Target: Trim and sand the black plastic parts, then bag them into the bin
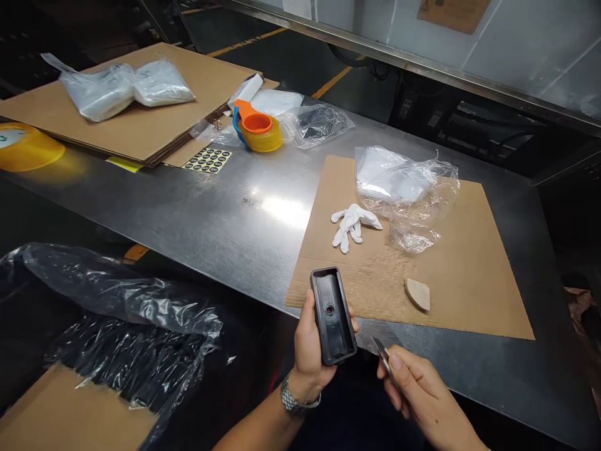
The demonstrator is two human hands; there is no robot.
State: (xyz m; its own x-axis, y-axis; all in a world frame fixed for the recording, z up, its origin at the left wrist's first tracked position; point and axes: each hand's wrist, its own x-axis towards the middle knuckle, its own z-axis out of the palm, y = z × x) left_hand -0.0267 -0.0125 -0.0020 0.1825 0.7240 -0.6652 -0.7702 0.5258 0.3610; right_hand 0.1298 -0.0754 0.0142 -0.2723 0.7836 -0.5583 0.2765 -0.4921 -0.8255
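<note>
While the left hand (pixel 307 351) holds a black plastic tray (pixel 334 319) with its hollow side turned up to the wearer, the right hand (pixel 416 382) keeps a small knife (pixel 384 356) ready just beside it. As far as I can judge, the work on this piece is in hand but not finished: the tray is taken up and the blade is out, yet it stands apart from the rim, so no cut is being made at this moment. Whether some edge is already trimmed, I cannot tell; the rim looks even, but small burrs would not be visible from here. At the lower left, a large plastic bag (pixel 141 338) contains dark things, and I cannot say if they are the same pieces. The tray is in front of the near edge of the metal table (pixel 220 219), close to the cardboard sheet (pixel 469 250), on which lie a white glove (pixel 351 224) and a beige wedge (pixel 417 294). The left hand is closed around the tray from below, with the thumb along one long side and the fingertips showing at the other; its wrist carries a watch (pixel 293 398). The right hand grips the knife handle, the thumb laid on it and the fingers curled, with the blade pointing upward and to the left.
</note>
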